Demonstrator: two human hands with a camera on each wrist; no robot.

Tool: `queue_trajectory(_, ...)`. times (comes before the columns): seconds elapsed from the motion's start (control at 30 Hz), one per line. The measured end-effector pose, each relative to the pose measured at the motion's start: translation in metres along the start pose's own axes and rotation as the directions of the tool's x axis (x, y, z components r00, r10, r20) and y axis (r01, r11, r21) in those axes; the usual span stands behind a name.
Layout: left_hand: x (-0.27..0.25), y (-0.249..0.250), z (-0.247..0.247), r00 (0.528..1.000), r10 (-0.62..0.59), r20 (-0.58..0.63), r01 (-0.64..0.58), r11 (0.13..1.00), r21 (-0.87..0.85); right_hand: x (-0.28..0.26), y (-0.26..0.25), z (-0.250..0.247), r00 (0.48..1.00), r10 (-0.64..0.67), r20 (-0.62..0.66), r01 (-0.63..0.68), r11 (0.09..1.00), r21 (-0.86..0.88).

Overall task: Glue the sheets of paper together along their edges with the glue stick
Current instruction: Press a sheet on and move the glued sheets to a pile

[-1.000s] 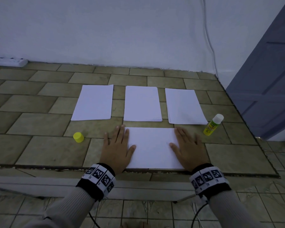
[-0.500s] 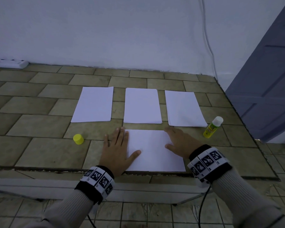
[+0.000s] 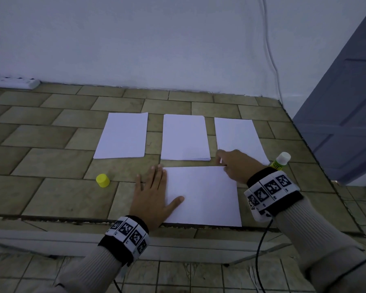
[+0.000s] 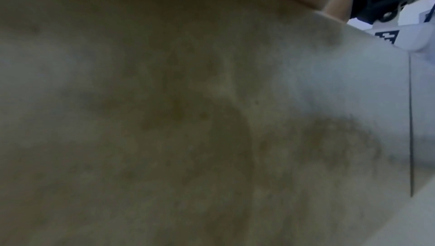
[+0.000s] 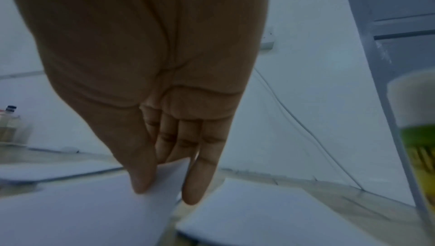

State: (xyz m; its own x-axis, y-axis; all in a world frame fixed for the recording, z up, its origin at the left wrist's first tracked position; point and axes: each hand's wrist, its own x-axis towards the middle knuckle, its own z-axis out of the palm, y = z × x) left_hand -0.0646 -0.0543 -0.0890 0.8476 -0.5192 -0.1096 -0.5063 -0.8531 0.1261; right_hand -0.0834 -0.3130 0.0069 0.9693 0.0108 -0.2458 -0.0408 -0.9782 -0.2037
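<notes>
A white sheet [image 3: 203, 195] lies crosswise at the near edge of the tiled ledge. My left hand [image 3: 152, 193] rests flat on its left edge, fingers straight and thumb on the paper. My right hand [image 3: 232, 163] is at the sheet's far right corner. In the right wrist view the thumb and fingers of the right hand [image 5: 162, 192] pinch that raised corner of the sheet [image 5: 82, 212]. The glue stick [image 3: 280, 160] stands uncapped just right of the right hand, and its yellow cap [image 3: 103, 180] sits left of the left hand. The left wrist view is mostly a blur of tile.
Three paper stacks lie in a row behind the sheet: left [image 3: 123, 136], middle [image 3: 184, 137], right [image 3: 237, 134]. A power strip [image 3: 13, 83] lies by the wall at far left. A cable [image 3: 270, 51] hangs down the wall, and a grey door [image 3: 347, 102] stands on the right.
My right hand has left the sheet's right side, moved forward to its far right corner and taken hold of it. The left hand has stayed flat on the left edge.
</notes>
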Motion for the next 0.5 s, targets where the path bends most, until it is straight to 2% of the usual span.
queue_trajectory(0.13,-0.001,0.0,0.001,1.0,0.0,-0.019,-0.001,0.999,-0.038,-0.009,-0.001,-0.032,0.993,-0.081,-0.088,0.087,0.994,0.065)
queue_trajectory(0.27,-0.002,0.0,-0.002,1.0,-0.004,-0.013,0.003,0.999,-0.053,-0.012,0.011,-0.071,0.982,-0.074,-0.174,0.084,0.995,0.054)
queue_trajectory(0.4,-0.001,0.001,-0.001,1.0,0.006,-0.014,-0.006,1.0,-0.016,-0.003,0.03,-0.092,0.948,0.027,-0.317,0.081,0.943,0.324)
queue_trajectory(0.5,-0.001,0.0,0.0,1.0,0.008,-0.014,-0.009,0.999,-0.034,0.021,0.03,-0.075,0.953,0.118,-0.28,0.068,0.816,0.574)
